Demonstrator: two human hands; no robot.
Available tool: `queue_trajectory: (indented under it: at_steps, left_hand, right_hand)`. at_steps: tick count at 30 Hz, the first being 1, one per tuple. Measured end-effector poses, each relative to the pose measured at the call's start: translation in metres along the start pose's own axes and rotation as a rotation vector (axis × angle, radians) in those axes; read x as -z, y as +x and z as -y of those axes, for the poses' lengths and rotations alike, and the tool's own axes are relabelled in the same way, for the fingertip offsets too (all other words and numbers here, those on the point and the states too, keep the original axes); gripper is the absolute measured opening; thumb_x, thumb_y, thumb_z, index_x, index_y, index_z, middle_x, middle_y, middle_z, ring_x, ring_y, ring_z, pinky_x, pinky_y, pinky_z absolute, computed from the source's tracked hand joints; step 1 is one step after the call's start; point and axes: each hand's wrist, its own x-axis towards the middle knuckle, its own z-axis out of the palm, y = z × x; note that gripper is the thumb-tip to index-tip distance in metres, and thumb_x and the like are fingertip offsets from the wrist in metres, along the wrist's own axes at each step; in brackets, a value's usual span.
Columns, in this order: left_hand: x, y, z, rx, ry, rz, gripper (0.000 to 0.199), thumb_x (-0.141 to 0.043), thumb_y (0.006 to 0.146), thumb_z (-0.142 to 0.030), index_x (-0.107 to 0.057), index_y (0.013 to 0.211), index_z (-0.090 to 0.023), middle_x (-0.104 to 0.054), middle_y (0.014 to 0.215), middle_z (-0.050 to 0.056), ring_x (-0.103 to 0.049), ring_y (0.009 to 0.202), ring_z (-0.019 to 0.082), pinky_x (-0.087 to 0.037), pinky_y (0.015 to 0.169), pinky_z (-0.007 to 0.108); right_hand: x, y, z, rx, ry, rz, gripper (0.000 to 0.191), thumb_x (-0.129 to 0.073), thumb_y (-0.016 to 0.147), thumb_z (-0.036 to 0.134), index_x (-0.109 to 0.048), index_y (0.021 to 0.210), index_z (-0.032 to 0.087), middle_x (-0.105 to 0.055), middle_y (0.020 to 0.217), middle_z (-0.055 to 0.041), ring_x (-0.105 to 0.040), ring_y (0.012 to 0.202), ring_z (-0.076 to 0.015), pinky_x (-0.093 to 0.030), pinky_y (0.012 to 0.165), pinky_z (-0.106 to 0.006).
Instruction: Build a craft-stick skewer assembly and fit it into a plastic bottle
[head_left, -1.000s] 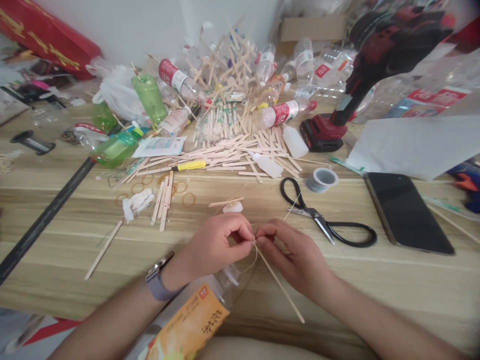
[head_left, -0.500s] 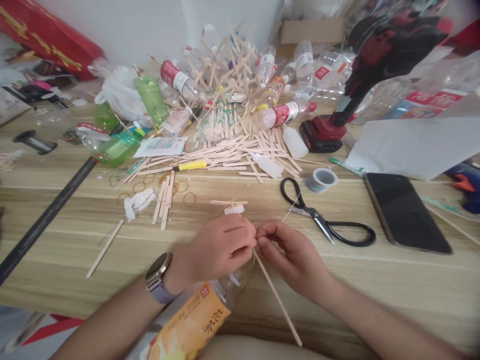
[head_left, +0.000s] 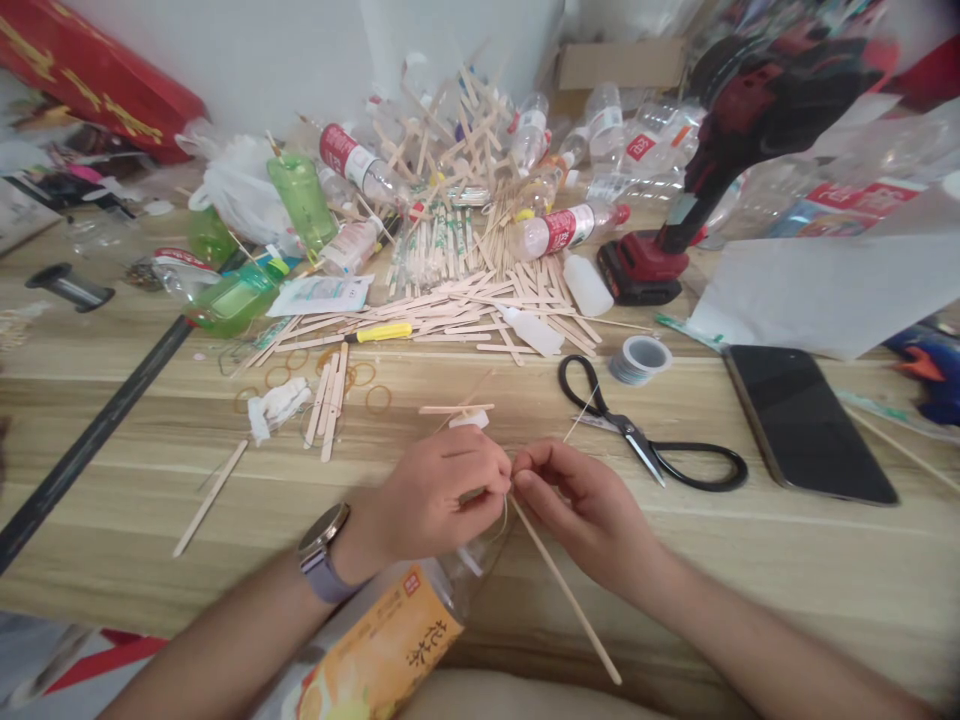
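Table (head_left: 810, 570) is lying below | your right hand (head_left: 592, 510) is closely pinching stick (head_left: 568, 592) | left hand (head_left: 442, 495) is adjoining, grip I cannot judge

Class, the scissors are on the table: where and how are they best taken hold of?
Probably by the outer curve of the right loop, coming from the right. The scissors lie splayed open; that end points away from both blade tips, while a thin strand reaches the other loop.

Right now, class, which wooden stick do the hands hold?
The thin stick slanting down from between the left hand and right hand; the flat sticks lie apart, unheld.
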Motion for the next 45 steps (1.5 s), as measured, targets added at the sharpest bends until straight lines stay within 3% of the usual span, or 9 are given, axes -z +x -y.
queue_trajectory:
  at_steps: [7,12,18,24,31,35,45]
  left_hand:
    - [-0.006,-0.001,0.001,0.434,-0.497,-0.124,0.01,-0.06,0.076,-0.01,-0.057,0.07,-0.018,-0.061,0.071,-0.001,-0.056,0.065,0.011,-0.045,0.062,0.022]
    - [-0.005,-0.001,0.001,0.568,-0.584,-0.191,0.009,-0.063,0.075,-0.01,-0.059,0.072,-0.018,-0.057,0.066,-0.004,-0.05,0.061,0.009,-0.041,0.056,0.02]
    - [-0.005,0.001,-0.001,0.563,-0.571,-0.2,0.009,-0.062,0.076,-0.01,-0.059,0.072,-0.018,-0.058,0.068,-0.004,-0.052,0.064,0.009,-0.041,0.06,0.02]
    - [-0.01,-0.002,-0.005,0.503,-0.393,-0.186,0.008,-0.059,0.08,-0.01,-0.059,0.078,-0.018,-0.059,0.072,-0.003,-0.055,0.067,0.01,-0.044,0.062,0.021]
    - [-0.011,-0.005,-0.007,0.3,-0.106,-0.221,0.015,-0.054,0.081,-0.004,-0.059,0.081,-0.019,-0.061,0.075,-0.002,-0.056,0.068,0.01,-0.044,0.063,0.021]
    - [-0.009,-0.004,-0.008,0.18,0.013,-0.193,0.016,-0.052,0.082,-0.003,-0.058,0.083,-0.018,-0.062,0.075,-0.001,-0.057,0.07,0.011,-0.044,0.065,0.023]
    - [-0.008,-0.007,-0.003,0.132,-0.096,-0.179,0.016,-0.054,0.085,-0.004,-0.057,0.085,-0.019,-0.061,0.078,-0.001,-0.056,0.072,0.011,-0.044,0.068,0.024]
  right_hand:
    - [-0.001,0.001,0.0,-0.019,-0.009,-0.061,0.015,-0.053,0.087,0.03,-0.06,0.08,0.02,-0.064,0.068,-0.0012,-0.055,0.06,-0.0136,-0.044,0.054,-0.023]
    - [0.0,0.001,-0.001,-0.05,0.02,-0.101,0.018,-0.053,0.086,0.033,-0.064,0.083,0.018,-0.065,0.068,-0.0022,-0.055,0.059,-0.0139,-0.043,0.051,-0.023]
    - [-0.002,0.002,0.005,-0.028,-0.048,-0.077,0.018,-0.057,0.082,0.032,-0.069,0.083,0.018,-0.066,0.066,-0.0019,-0.056,0.059,-0.0142,-0.045,0.056,-0.025]
    - [-0.007,0.005,0.006,-0.163,0.042,-0.106,0.02,-0.061,0.076,0.036,-0.069,0.075,0.017,-0.067,0.066,-0.0033,-0.056,0.059,-0.0153,-0.043,0.056,-0.027]
    - [-0.008,0.008,0.008,-0.358,0.448,-0.025,0.022,-0.072,0.068,0.038,-0.071,0.078,0.018,-0.071,0.074,-0.0014,-0.059,0.065,-0.0131,-0.044,0.061,-0.025]
    - [-0.008,0.009,0.008,-0.422,0.553,0.001,0.026,-0.08,0.062,0.038,-0.071,0.074,0.018,-0.068,0.07,0.0007,-0.054,0.059,-0.0099,-0.04,0.056,-0.023]
    - [-0.006,0.008,0.003,-0.274,0.486,0.048,0.03,-0.074,0.071,0.047,-0.07,0.076,0.019,-0.068,0.073,-0.0003,-0.059,0.072,-0.0149,-0.045,0.07,-0.028]
